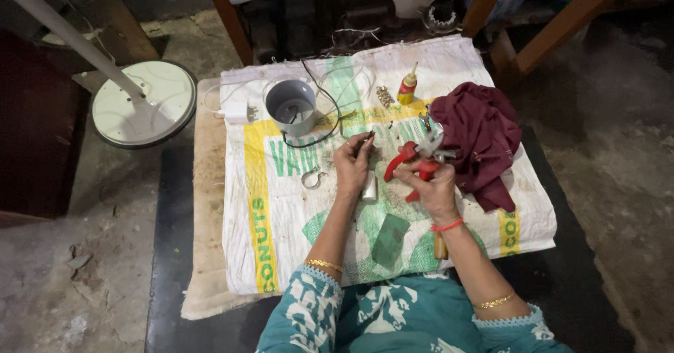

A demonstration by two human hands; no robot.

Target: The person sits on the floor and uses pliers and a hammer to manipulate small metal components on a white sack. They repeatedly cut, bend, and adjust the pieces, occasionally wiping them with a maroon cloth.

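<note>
Head view, nearest first: your sleeves and forearms reach out over a woven sack spread on a low board, with a dark green flat piece lying on it just ahead of you. Your right hand is closed round the red handles of a pair of pliers; the long axis of the pliers runs from low near your palm up and away to the right, the metal nose pointing toward the maroon cloth. Your left hand is pinched together on a small thin piece at the fingertips, too small to make out; a pale cylinder lies just beside that wrist.

By the look of it, you are bringing tool and small piece together, so the next move would call for a steady left pinch and a fine turn of the nose toward it.

Farther out stand a grey cup, a black wire looping round it, a small yellow bottle and a round white lamp base.
</note>
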